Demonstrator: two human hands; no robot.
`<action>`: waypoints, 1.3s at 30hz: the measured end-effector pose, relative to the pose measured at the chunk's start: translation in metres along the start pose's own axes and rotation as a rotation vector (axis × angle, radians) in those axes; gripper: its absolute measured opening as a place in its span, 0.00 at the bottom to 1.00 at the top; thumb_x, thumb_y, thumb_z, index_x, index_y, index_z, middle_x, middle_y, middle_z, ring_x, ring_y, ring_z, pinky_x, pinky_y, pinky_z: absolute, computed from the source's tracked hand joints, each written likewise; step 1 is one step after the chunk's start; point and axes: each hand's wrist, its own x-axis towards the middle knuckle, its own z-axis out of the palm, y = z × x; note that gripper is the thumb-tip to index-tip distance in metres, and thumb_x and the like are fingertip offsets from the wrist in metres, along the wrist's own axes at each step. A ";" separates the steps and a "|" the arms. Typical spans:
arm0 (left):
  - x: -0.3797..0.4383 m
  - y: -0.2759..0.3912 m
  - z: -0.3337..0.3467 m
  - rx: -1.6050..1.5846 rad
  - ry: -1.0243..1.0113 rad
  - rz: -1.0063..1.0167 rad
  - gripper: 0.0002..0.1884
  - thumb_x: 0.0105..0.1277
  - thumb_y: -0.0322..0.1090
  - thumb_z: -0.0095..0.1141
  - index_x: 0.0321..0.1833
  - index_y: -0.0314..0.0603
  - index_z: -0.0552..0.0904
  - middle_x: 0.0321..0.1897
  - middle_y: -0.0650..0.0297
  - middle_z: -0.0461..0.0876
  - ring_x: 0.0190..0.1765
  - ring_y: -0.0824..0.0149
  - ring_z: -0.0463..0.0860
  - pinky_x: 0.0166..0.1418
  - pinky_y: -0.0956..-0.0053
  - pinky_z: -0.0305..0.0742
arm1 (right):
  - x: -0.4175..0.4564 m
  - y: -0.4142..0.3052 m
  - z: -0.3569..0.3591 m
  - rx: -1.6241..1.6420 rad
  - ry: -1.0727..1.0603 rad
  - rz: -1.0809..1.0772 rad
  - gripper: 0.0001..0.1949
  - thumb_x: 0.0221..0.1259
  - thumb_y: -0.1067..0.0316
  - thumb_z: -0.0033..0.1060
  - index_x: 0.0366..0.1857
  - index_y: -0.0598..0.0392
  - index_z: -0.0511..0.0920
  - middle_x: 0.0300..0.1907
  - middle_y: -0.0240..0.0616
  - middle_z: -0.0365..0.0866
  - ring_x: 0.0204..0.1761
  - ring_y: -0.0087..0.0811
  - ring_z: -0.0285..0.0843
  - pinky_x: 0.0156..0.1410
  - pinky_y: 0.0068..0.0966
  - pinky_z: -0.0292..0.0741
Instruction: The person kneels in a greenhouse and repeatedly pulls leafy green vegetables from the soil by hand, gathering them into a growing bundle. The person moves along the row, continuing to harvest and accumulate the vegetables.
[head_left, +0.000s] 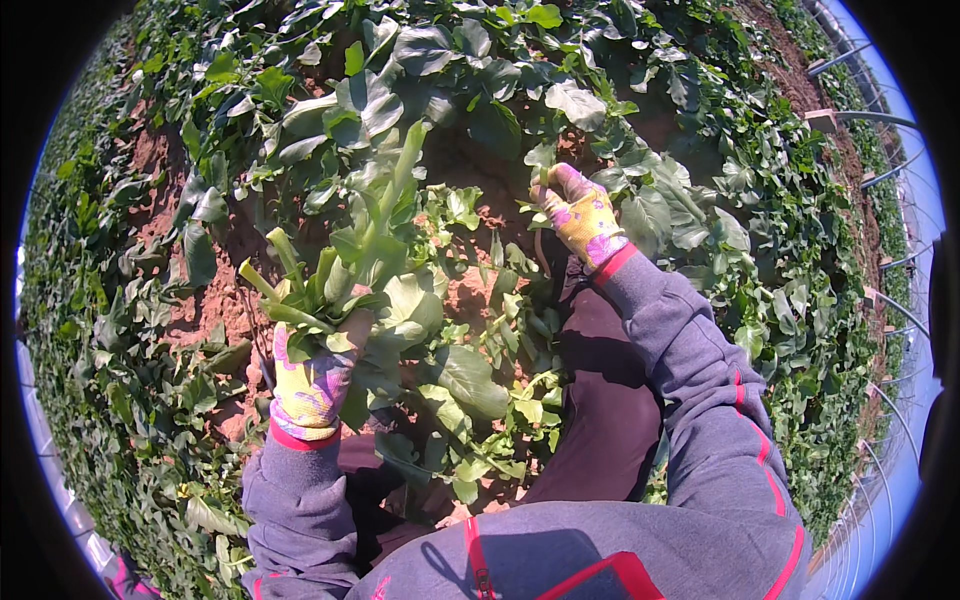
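My left hand (315, 382), in a yellow and purple patterned glove, grips a bunch of leafy green stalks (300, 281). Several pale, blunt stalk ends stick out above the fist, and broad leaves spread to its right. A thicker, blurred green stem (401, 169) rises from beside the bunch. My right hand (577, 214), in a matching glove, reaches farther forward with its fingers curled around a small leafy shoot (541, 156). Leaves show above and below these fingers; the grip itself is partly hidden. Low leafy plants (469, 379) grow between my legs.
Dense leafy plants (780, 300) cover the ground on both sides. Reddish, cloddy soil (214, 304) shows between them. My dark trouser leg (607, 390) is bent close under the right arm. Curved metal hoops (900, 307) line the far right edge.
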 end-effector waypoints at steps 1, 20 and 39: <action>-0.001 0.002 0.002 -0.008 -0.041 0.022 0.13 0.60 0.29 0.60 0.49 0.40 0.81 0.32 0.68 0.81 0.29 0.76 0.75 0.32 0.80 0.70 | -0.012 -0.017 0.001 0.103 -0.024 -0.077 0.12 0.62 0.59 0.62 0.42 0.53 0.78 0.36 0.38 0.84 0.40 0.33 0.82 0.47 0.31 0.75; -0.003 0.006 -0.018 0.134 -0.003 -0.235 0.07 0.61 0.32 0.62 0.40 0.40 0.83 0.26 0.68 0.80 0.24 0.76 0.75 0.28 0.80 0.70 | 0.069 -0.042 0.072 0.751 -0.082 0.185 0.14 0.64 0.65 0.60 0.51 0.58 0.77 0.40 0.36 0.83 0.41 0.23 0.80 0.46 0.22 0.77; 0.011 -0.034 -0.032 0.344 0.024 -0.367 0.12 0.60 0.37 0.63 0.43 0.40 0.81 0.35 0.63 0.82 0.35 0.67 0.80 0.40 0.71 0.75 | 0.187 0.118 0.064 0.077 0.057 0.529 0.18 0.57 0.59 0.63 0.47 0.59 0.80 0.42 0.43 0.84 0.48 0.35 0.80 0.54 0.34 0.76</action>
